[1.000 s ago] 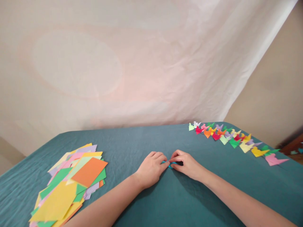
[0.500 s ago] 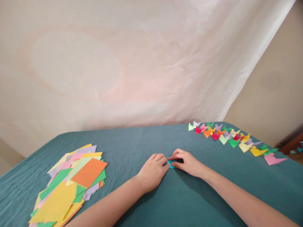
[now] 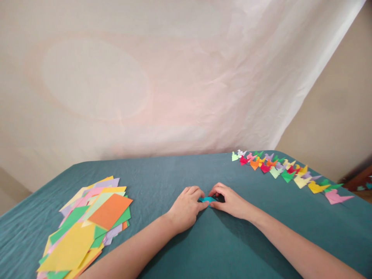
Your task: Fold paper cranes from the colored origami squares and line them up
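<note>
A small piece of folded blue paper [image 3: 208,199] lies low over the dark green tablecloth [image 3: 215,248], between my two hands. My left hand [image 3: 187,207] has its fingers curled on the paper's left side, with the thumb along the near edge. On the right side, my right hand [image 3: 226,199] pinches the paper between thumb and fingers. Much of the fold is covered by my fingertips, so its exact shape is hidden.
Loose square papers in many colours form a pile [image 3: 87,228] at the left. Rows of small folded paper birds [image 3: 287,175] run along the table's right side. A pale cloth [image 3: 162,77] hangs behind the table.
My left hand has shifted slightly left and its fingers have moved apart from the right hand's, so more of the blue paper shows. The right hand stays nearly in place.
</note>
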`<control>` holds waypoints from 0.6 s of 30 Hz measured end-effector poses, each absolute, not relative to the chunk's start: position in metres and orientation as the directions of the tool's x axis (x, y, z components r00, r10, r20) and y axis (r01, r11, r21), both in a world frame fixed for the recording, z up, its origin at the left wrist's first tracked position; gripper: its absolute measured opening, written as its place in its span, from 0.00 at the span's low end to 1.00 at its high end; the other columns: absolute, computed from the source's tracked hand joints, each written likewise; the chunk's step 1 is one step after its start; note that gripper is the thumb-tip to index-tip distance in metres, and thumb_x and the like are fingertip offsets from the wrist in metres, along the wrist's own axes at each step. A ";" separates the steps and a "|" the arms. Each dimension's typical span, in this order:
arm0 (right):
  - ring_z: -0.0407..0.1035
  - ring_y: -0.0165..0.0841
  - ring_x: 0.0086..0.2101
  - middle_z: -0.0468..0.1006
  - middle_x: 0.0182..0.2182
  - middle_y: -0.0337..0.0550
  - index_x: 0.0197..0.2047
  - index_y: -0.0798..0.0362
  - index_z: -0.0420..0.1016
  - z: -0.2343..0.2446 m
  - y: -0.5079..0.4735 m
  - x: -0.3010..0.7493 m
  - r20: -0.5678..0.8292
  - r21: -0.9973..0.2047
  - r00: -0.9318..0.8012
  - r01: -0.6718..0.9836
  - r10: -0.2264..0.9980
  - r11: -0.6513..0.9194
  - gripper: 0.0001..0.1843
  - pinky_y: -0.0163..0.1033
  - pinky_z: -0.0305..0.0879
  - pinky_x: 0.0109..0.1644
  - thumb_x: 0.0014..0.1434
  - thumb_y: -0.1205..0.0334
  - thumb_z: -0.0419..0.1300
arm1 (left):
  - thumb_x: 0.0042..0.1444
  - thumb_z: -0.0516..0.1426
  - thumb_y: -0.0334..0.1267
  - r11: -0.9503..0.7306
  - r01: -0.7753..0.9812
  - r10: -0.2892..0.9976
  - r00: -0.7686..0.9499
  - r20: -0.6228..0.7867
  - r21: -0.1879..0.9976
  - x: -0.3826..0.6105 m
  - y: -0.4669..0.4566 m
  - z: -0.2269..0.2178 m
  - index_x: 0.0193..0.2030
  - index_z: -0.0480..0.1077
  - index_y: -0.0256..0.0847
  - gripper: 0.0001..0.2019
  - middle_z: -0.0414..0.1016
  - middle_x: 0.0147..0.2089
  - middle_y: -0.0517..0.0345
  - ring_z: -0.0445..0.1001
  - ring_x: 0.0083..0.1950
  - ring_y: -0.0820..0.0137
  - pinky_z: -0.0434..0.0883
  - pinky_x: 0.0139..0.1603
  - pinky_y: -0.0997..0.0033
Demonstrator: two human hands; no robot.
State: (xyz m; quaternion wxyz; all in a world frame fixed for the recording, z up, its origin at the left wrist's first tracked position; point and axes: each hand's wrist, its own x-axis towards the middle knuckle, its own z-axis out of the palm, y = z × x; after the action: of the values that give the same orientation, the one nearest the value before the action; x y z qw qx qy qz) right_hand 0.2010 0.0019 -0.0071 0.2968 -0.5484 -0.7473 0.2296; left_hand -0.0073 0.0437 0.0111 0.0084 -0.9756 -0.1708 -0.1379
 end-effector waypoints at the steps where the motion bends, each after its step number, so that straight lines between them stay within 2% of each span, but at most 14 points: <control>1: 0.66 0.32 0.35 0.69 0.34 0.41 0.36 0.53 0.73 -0.007 0.002 0.201 0.189 -0.664 -0.219 0.690 0.957 0.289 0.09 0.37 0.63 0.40 0.50 0.61 0.63 | 0.59 0.51 0.31 -0.941 0.337 0.332 0.905 0.267 0.028 -0.008 0.044 0.012 0.49 0.69 0.49 0.14 0.66 0.46 0.53 0.61 0.51 0.63 0.60 0.51 0.60; 5: 0.65 0.32 0.35 0.68 0.35 0.41 0.35 0.53 0.71 -0.006 0.002 0.201 0.170 -0.639 -0.206 0.721 0.964 0.267 0.09 0.37 0.62 0.41 0.50 0.61 0.62 | 0.57 0.52 0.30 -0.940 0.342 0.331 0.914 0.236 -0.007 -0.010 0.043 0.020 0.51 0.68 0.51 0.16 0.65 0.48 0.53 0.60 0.53 0.62 0.59 0.53 0.59; 11: 0.64 0.33 0.37 0.67 0.36 0.42 0.34 0.54 0.70 -0.007 0.004 0.201 0.144 -0.621 -0.191 0.747 0.971 0.239 0.10 0.38 0.61 0.42 0.48 0.62 0.63 | 0.59 0.51 0.33 -0.938 0.343 0.324 0.914 0.242 -0.039 -0.009 0.039 0.024 0.51 0.68 0.49 0.14 0.66 0.48 0.52 0.59 0.54 0.61 0.59 0.53 0.58; 14: 0.64 0.33 0.37 0.67 0.35 0.42 0.34 0.54 0.69 -0.007 0.005 0.201 0.145 -0.631 -0.188 0.738 0.971 0.237 0.09 0.38 0.61 0.42 0.48 0.62 0.63 | 0.59 0.52 0.32 -0.946 0.324 0.309 0.916 0.255 -0.019 -0.009 0.040 0.018 0.51 0.68 0.47 0.14 0.67 0.47 0.52 0.60 0.53 0.62 0.60 0.53 0.59; 18: 0.64 0.32 0.35 0.68 0.33 0.40 0.32 0.53 0.69 -0.007 0.006 0.198 0.159 -0.648 -0.160 0.727 0.974 0.226 0.08 0.37 0.61 0.40 0.46 0.64 0.63 | 0.58 0.52 0.31 -0.947 0.313 0.319 0.905 0.283 0.066 -0.010 0.046 0.009 0.49 0.69 0.48 0.14 0.67 0.47 0.52 0.62 0.52 0.63 0.62 0.50 0.61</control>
State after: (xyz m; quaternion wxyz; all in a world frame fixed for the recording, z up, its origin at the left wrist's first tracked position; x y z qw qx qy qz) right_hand 0.1977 0.0055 -0.0072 0.2831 -0.5828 -0.7299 0.2178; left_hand -0.0095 0.0461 0.0089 -0.0095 -0.9758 -0.1618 -0.1464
